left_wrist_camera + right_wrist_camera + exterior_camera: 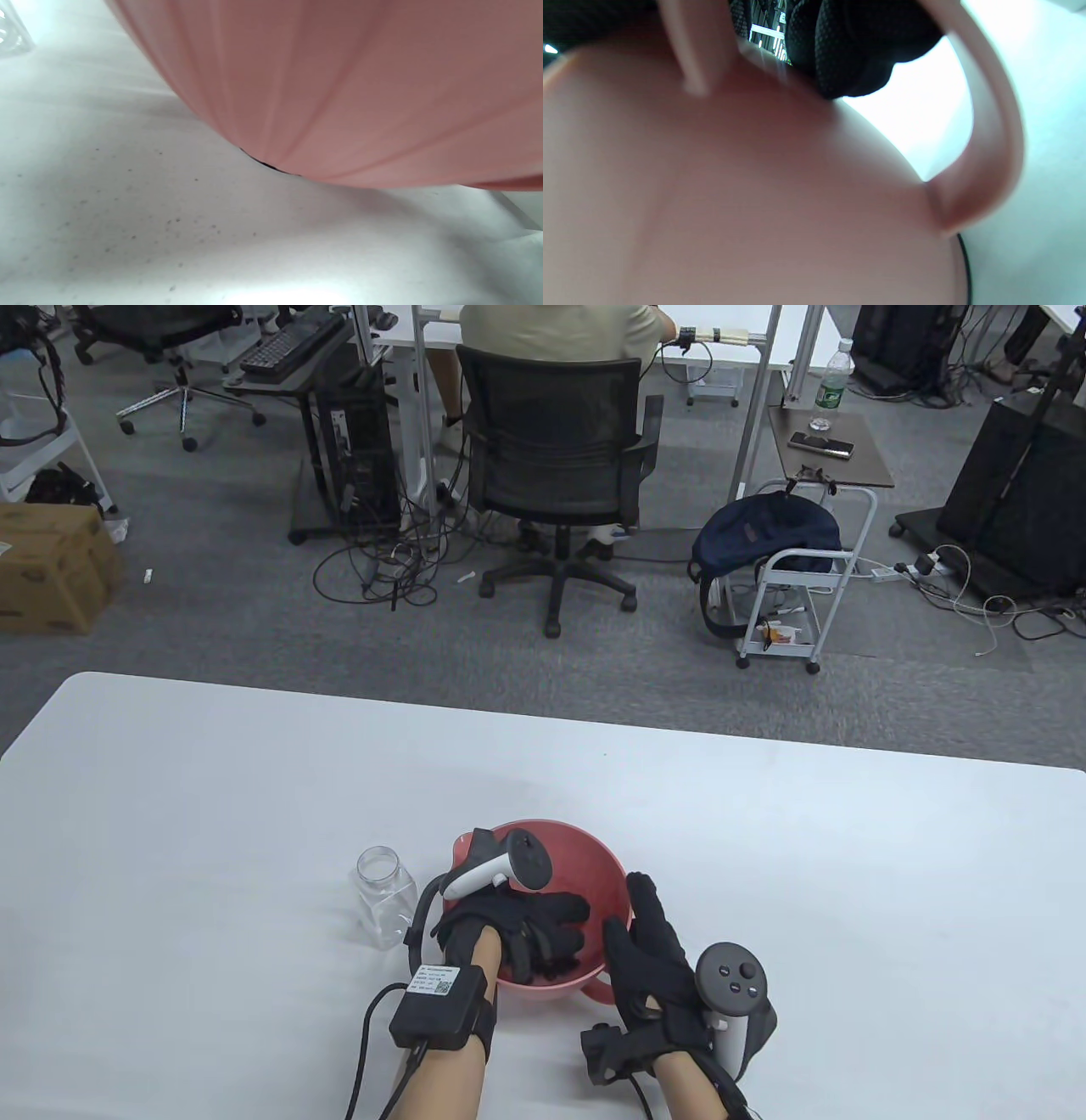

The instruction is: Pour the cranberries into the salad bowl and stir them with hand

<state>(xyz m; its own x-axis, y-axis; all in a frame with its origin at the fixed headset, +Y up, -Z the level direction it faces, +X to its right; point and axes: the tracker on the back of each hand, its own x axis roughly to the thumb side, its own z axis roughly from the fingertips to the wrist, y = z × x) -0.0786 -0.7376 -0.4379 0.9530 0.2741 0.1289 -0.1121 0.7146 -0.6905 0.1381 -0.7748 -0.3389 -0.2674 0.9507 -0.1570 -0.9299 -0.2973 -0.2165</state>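
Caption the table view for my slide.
Left hand stirs inside the red salad bowl; right hand steadies its rim.

Table overhead, wrists close on bowl [594, 848]

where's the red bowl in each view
Table view: salad bowl bottom centre, left hand inside it.
Left wrist view: its outer wall fills the top.
Right wrist view: wall fills the left; handle at right.
Shared landmark: white table.
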